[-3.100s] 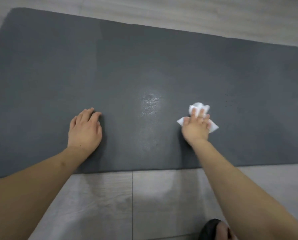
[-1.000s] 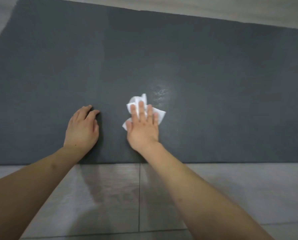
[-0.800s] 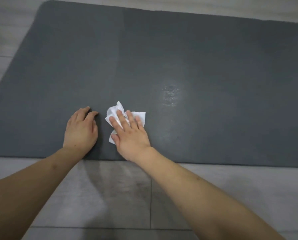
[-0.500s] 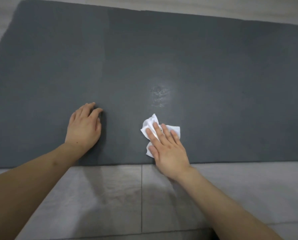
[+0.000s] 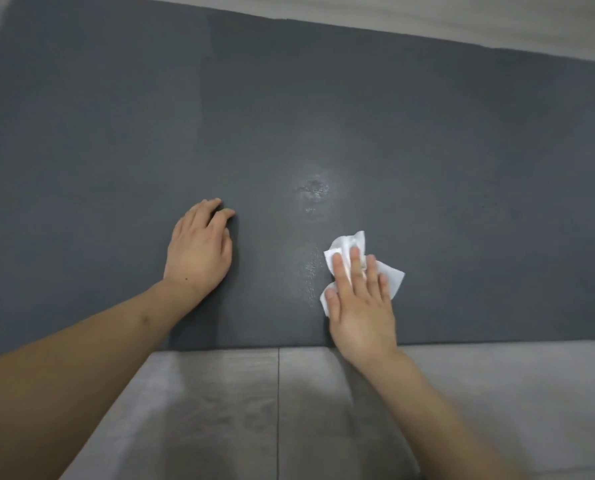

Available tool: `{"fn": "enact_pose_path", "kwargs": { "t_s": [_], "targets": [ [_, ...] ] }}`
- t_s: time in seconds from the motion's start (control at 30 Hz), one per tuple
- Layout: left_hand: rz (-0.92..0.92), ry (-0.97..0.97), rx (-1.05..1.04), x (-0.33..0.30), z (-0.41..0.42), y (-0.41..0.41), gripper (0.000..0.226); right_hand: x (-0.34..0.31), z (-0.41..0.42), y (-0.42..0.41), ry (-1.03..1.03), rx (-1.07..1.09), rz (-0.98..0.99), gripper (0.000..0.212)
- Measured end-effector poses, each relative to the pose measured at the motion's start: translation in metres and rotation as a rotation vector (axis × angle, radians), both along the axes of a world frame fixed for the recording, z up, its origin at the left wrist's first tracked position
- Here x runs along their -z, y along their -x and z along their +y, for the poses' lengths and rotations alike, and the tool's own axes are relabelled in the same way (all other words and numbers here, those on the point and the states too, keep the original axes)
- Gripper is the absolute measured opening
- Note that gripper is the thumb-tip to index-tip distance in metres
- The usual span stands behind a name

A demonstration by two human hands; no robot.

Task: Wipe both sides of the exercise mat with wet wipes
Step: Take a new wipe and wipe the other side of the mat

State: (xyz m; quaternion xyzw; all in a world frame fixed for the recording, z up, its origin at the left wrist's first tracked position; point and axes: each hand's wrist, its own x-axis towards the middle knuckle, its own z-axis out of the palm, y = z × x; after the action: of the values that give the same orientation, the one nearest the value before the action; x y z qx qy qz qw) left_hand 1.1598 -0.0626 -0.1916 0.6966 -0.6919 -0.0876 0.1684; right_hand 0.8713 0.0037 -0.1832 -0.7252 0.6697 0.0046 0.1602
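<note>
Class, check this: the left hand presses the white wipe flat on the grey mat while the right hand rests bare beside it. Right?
Hands swapped. The head view shows the right hand pressing the white wipe on the grey mat; the left hand rests bare.

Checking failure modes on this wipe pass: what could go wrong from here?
1. The wet wipe is bunched under the right hand, so contact is probably patchy and streaks may remain.
2. Only the left hand pins the mat; a strong stroke could shift it on the smooth floor.
</note>
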Motion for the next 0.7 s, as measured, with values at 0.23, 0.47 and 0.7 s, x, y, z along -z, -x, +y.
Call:
{"fn": "enact_pose_path", "kwargs": {
  "t_s": [0.23, 0.47, 0.7],
  "targets": [
    [0.038, -0.073, -0.177, 0.001, -0.013, -0.082, 0.04, 0.0, -0.026, -0.126, -0.018, -0.576, -0.047, 0.061],
    [-0.03, -0.177, -0.31, 0.004, -0.09, -0.173, 0.047, 0.001, -0.15, -0.199, -0.041, -0.577, -0.034, 0.058],
    [-0.15, -0.3, -0.269, 0.004, -0.209, -0.237, 0.063, 0.004, -0.289, -0.278, -0.046, -0.509, 0.002, 0.059]
  ]
}}
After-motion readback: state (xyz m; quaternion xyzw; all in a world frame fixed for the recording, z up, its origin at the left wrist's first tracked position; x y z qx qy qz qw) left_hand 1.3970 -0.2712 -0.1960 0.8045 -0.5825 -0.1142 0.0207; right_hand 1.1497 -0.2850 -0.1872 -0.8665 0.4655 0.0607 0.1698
